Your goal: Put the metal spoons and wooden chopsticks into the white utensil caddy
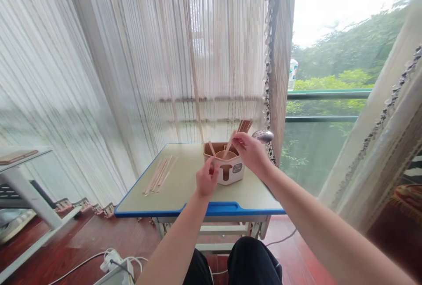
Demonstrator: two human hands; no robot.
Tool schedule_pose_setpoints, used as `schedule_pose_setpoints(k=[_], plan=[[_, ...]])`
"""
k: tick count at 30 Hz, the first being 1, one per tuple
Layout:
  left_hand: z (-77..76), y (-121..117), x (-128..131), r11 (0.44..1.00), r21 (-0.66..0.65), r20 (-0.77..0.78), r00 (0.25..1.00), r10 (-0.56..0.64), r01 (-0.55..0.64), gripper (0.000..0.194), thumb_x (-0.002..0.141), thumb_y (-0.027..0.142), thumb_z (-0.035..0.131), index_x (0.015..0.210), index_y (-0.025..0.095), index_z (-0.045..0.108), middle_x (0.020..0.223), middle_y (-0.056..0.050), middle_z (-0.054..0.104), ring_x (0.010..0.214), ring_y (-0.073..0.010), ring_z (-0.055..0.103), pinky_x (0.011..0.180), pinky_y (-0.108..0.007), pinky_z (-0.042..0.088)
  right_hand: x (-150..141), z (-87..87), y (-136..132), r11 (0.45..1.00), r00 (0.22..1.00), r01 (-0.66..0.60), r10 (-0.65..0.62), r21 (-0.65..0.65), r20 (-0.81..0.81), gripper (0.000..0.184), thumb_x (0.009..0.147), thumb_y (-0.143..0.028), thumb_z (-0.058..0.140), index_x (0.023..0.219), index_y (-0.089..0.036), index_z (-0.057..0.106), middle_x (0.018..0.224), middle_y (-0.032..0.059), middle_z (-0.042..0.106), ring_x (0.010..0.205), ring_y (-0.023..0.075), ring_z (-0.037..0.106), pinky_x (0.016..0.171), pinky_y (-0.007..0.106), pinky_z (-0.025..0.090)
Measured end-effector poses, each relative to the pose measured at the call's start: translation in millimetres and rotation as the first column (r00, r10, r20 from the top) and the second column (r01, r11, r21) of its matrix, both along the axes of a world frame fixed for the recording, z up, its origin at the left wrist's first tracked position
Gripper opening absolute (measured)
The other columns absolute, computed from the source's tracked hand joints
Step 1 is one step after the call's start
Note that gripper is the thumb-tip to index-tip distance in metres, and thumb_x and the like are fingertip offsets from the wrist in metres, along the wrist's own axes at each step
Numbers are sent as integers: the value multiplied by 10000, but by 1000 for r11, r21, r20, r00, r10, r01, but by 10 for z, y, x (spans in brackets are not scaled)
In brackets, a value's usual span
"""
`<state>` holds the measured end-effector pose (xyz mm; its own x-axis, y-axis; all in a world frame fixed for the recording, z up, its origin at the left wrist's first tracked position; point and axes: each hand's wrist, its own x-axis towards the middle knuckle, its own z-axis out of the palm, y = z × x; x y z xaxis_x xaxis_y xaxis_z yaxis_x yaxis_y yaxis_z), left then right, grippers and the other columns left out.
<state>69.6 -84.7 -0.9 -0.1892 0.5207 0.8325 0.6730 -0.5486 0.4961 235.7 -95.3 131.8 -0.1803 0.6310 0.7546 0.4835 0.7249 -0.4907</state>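
Note:
A white utensil holder with a brown inside [232, 177] stands on the small desk, divided into compartments. My left hand [207, 177] is closed at its front left rim, fingertips pinched on the edge. Between the thumb and fingers of my right hand [249, 149] is a pale wooden chopstick [230, 144], slanted, its lower end inside the holder's front compartment. Another pale stick [211, 147] leans in the holder, just above my left fingertips. Dark brown chopsticks [245, 126] rise from the back. A slotted metal spoon [263, 136] sticks out to the right, partly behind my right hand.
Several pale thin sticks [160, 174] lie side by side on the left of the blue-edged desk [187, 188]. Sheer curtains [148, 56] hang behind it. A white power strip [115, 272] with cables lies on the floor, and another table [24, 157] stands at left.

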Motion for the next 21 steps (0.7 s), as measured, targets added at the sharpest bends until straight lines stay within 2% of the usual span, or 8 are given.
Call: schedule_pose_setpoints(k=[4,9,14,18,21], plan=[[-68,-1,5,1000,-20,-91,996,-9,8,415,825,358,522,1195,172,499,608,25,603,527,-98,558,562,-198,427,-176,-111,177,999,999,29,-28,-36,43,164,832,-307,511,878,-229,648,791,23,679,756,167,622,695,283,471],[-76,-39,33,997,-66,-88,995,-41,35,449,845,334,491,1259,172,429,642,12,629,522,-104,567,529,-199,416,-287,-315,357,995,996,8,1,-103,90,173,821,-268,515,877,-222,672,780,24,672,755,170,608,704,285,459],[-99,-38,76,994,-94,-60,997,-57,51,541,847,347,490,1330,159,339,656,5,638,529,-119,578,520,-210,415,-346,-444,370,999,976,27,-16,-47,219,184,828,-217,507,894,-213,679,793,47,654,812,178,579,725,273,435],[-99,-30,72,994,-100,-34,999,-42,39,626,836,369,503,1372,146,269,674,-2,647,527,-128,582,506,-218,416,-393,-453,370,1000,965,26,-23,-7,260,195,845,-240,499,900,-211,684,756,40,641,805,174,562,695,251,420],[-84,-41,69,992,-115,-17,999,-48,46,654,833,371,509,1387,144,246,668,-3,651,534,-136,593,519,-225,428,-418,-444,395,999,955,16,-27,38,297,211,853,-255,488,826,-219,695,711,20,644,794,175,549,705,253,409]])
